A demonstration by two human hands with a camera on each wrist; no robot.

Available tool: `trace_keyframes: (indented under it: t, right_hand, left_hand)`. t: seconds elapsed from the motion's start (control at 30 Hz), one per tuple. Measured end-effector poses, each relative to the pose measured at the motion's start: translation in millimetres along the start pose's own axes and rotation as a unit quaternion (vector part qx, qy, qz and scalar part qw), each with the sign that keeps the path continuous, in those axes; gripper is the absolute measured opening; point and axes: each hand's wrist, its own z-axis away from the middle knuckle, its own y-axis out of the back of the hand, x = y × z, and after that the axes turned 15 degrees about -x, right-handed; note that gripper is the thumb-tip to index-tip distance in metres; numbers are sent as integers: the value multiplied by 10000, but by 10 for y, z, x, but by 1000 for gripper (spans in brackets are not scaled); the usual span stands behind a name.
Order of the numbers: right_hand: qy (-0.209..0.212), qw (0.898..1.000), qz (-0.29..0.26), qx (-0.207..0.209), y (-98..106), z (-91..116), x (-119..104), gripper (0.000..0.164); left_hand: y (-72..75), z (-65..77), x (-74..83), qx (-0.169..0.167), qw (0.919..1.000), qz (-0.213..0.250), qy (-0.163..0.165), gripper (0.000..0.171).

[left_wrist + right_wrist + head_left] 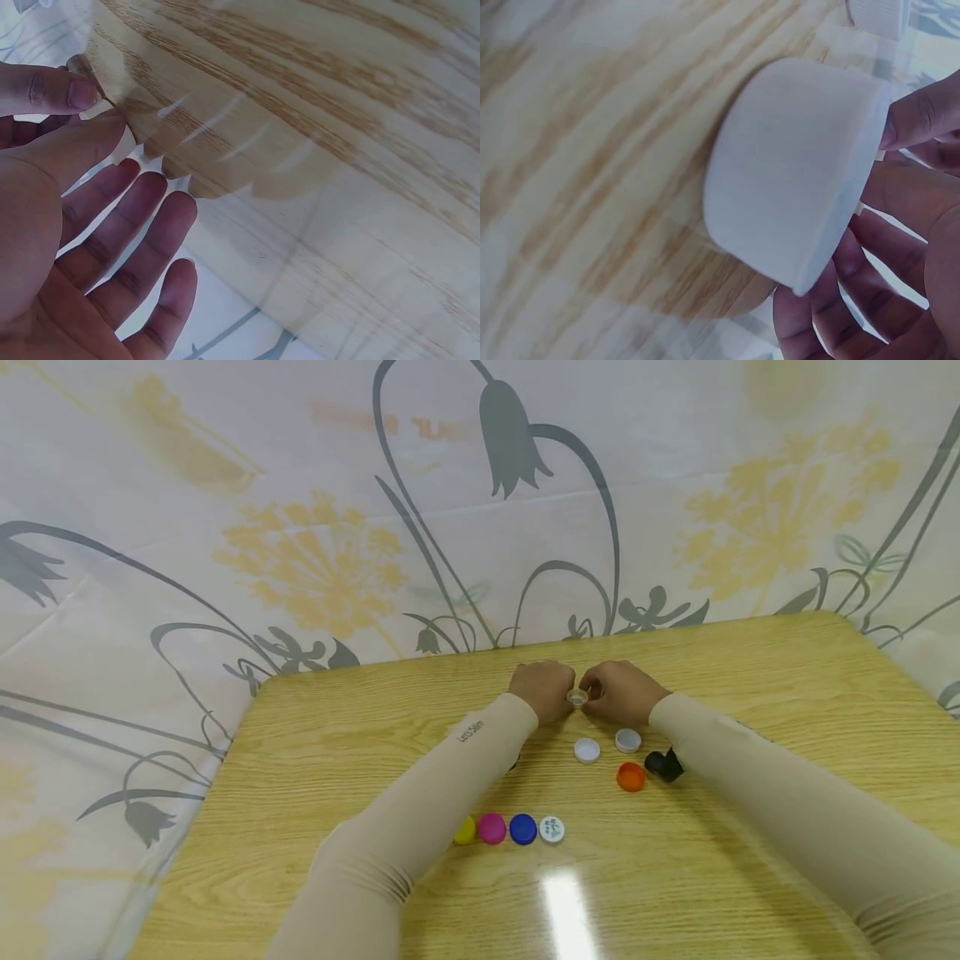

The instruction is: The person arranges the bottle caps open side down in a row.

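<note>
A small cream-coloured cap [577,697] is between my two hands near the back of the table. My left hand [543,692] pinches it between thumb and index finger; in the left wrist view the cream cap [124,142] shows at the thumb tip. From the other side, my right hand [621,692] holds the same cap with its fingertips. A white cap [795,172] hides most of that grip in the right wrist view. Nearer me are two white caps, one plain white [587,750], one greyish inside [627,741], and an orange cap [631,777].
A row of caps lies closer on the table [300,860]: yellow [464,832], pink [492,828], blue [522,829] and printed white [552,829]. My left sleeve partly covers the yellow one. Black gear [664,765] sits at my right wrist. A flower-patterned curtain [322,568] hangs behind.
</note>
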Motion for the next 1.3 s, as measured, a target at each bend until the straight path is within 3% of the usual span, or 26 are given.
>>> trace_keyframes:
  t: [0.23, 0.43, 0.7, 0.93, 1.3]
  right_hand:
    - [67, 9999, 41, 119, -18, -4, 7, 24]
    - [140, 9993, 97, 331, -1, 31, -9, 31]
    - [131, 9982, 134, 572, 135, 87, -113, 32]
    - [231, 9969, 185, 728, 202, 126, -163, 32]
    - [210, 9969, 25, 763, 204, 153, -167, 32]
  left_hand:
    - [-3, 18, -7, 59, 10000, -18, -27, 28]
    - [2, 21, -56, 187, 9998, 42, -104, 21]
    - [165, 101, -117, 587, 9978, 17, -299, 33]
    - [255, 167, -139, 572, 9967, 302, -482, 35]
    - [229, 180, -142, 571, 9935, 718, -670, 35]
